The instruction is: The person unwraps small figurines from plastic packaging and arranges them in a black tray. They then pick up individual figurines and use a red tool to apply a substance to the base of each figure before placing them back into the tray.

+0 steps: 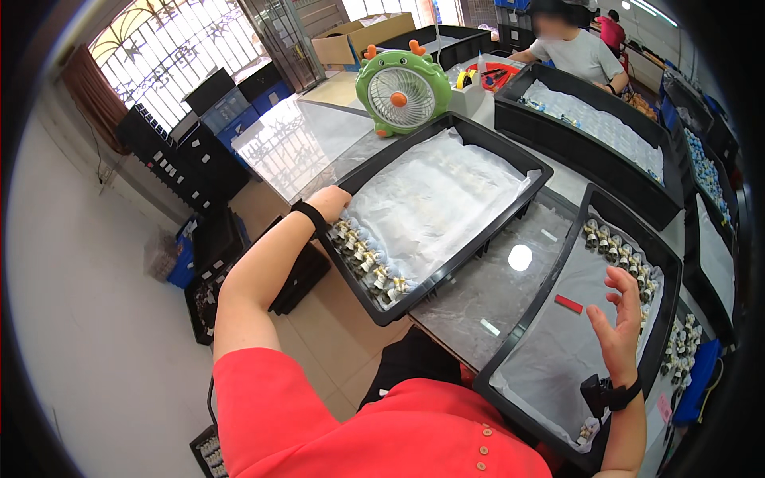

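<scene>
My left hand [328, 201] is at the left side of a black tray [446, 288] lined with white paper. Its fingers curl down beside a row of small white and gold figurines [362, 255]; whatever they hold is hidden. Over a second black tray [522, 333] my right hand [618, 319] hovers with fingers apart and nothing in them. Beneath it lies white lining paper [550, 358] with a small red bar [568, 303]. Similar figurines [617, 251] line that tray's far right side, and a few small pieces [588, 432] sit in its near corner.
A green fan [402, 97] stands behind the left tray. Another black tray [590, 171] with bubbled sheeting is at the back right, near a person in a grey shirt [570, 56]. Stacked dark crates [179, 171] stand at the left. More figurines [683, 346] lie right.
</scene>
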A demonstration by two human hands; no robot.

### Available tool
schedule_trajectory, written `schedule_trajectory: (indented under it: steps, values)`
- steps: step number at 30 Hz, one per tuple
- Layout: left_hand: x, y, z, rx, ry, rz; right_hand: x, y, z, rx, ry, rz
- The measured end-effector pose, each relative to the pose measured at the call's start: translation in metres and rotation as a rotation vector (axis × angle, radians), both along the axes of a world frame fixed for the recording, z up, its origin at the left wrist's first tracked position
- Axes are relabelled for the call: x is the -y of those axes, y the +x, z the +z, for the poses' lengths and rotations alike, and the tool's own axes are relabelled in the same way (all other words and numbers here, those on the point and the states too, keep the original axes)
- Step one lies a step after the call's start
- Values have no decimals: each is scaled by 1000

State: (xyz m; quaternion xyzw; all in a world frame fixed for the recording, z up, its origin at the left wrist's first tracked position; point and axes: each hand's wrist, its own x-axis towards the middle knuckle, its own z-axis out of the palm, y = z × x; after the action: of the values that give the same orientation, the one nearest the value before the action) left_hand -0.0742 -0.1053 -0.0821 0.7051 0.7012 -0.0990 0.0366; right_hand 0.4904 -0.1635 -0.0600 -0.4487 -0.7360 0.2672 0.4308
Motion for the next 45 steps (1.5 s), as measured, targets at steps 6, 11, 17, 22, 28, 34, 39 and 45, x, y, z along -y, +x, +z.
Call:
schedule_trajectory:
  steps: [6, 11, 17, 22, 28, 34, 39, 45]
  values:
    - [-25, -30, -14, -72, 7, -197, -7, 6, 2, 63, 62, -34]
    - [-13, 100, 54, 219, 139, -163, -18, 23, 15, 162, 64, -16]
    - [31, 267, 90, 1084, -69, -604, 5, 58, 25, 551, -117, 100]
    - [89, 331, 128, 1483, -290, -1188, 21, 102, 17, 850, -330, 76]
    - [131, 359, 140, 2009, -659, -1628, 34, 118, -4, 1140, -469, 85]
    - [113, 351, 129, 1991, -595, -1420, 28, 100, -18, 1479, -477, 140]
    - [82, 363, 86, 1953, -735, -542, 15, 97, -38, 1605, -506, 139]
    - [49, 376, 19, 1820, -780, -132, 19, 66, 1, 1348, -317, 60]
